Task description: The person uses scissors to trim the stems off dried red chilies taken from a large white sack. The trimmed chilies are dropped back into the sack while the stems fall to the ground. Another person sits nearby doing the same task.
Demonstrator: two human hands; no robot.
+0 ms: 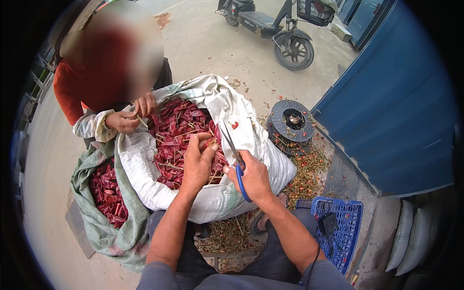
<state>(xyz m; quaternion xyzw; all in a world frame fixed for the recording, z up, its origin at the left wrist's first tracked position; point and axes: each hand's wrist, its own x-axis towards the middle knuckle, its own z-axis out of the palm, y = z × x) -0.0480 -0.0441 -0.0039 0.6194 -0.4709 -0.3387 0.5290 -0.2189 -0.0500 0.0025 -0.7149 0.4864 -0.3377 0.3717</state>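
Dried red chili peppers (174, 145) with pale stems fill a large white woven sack (232, 98) whose rim is rolled outward. Over its opening, my left hand (198, 156) pinches a chili pepper (214, 142) between thumb and fingers; much of the pod is hidden. Scissors (240, 170) with blue handles are in my right hand (252, 177), their blades pointing up and away over the sack's right side. The blades look slightly parted. A small red chili piece (235, 125) lies on the white cloth beside the tips.
Across the sack, a person in red (72, 87) handles a chili stem. A green woven sack (137, 232) of chilies stands left. Cut stems (308, 174) litter the ground around a black plastic spool (292, 119). A blue basket (357, 221), a blue metal door (395, 119) and an electric scooter (275, 29) are nearby.
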